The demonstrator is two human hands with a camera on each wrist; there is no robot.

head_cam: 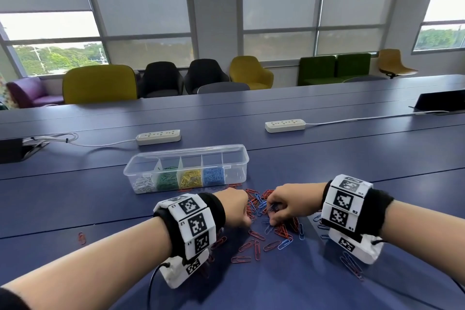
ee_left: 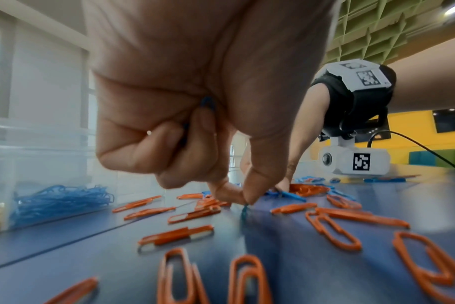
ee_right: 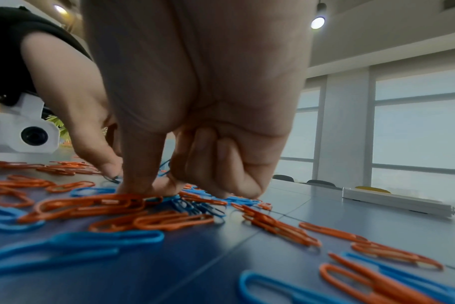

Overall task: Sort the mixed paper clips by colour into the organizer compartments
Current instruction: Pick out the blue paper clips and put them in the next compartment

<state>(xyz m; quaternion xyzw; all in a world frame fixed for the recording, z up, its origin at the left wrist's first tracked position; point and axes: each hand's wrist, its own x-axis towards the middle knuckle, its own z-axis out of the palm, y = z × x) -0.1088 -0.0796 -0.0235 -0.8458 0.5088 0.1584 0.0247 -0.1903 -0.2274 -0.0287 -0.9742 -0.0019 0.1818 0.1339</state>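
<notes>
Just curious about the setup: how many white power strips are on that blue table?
2. One power strip lies behind the clear organizer, to its left; the other lies farther right. More may sit outside the view.

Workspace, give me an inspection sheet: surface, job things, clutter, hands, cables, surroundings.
Surface: blue table, seams across it.
Job's things: clear organizer holds white, green, yellow and blue clips, rightmost compartment bare; red and blue clips loose in front.
Clutter: two power strips; lone red clip at left.
Hands: left hand pinches a blue clip, more in its curled fingers; right hand holds blue clips.
Cables: strip cords, wrist camera leads.
Surroundings: chairs, blinds.
</notes>
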